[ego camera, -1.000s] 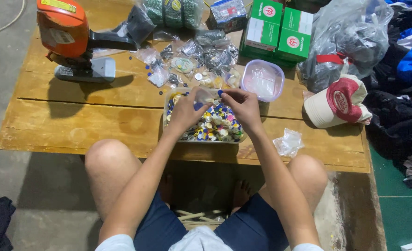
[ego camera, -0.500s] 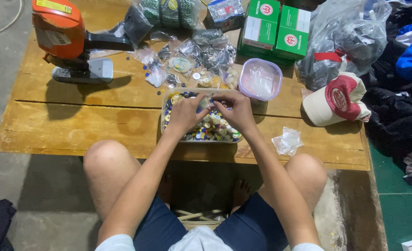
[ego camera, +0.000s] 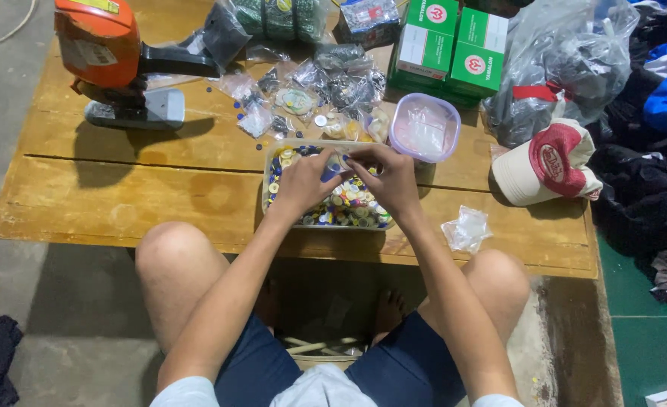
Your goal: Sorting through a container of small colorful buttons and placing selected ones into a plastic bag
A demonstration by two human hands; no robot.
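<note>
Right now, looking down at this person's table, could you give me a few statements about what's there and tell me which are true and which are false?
1. Both hands, left hand and right hand, are over the clear tray of buttons. True.
2. The orange machine stands at the table's right end. False: it is at the far left.
3. A red and white cap lies right of the tray. True.
4. The round tub has a green rim. False: its rim is lilac.
5. Two green boxes sit at the table's far edge. True.
</note>
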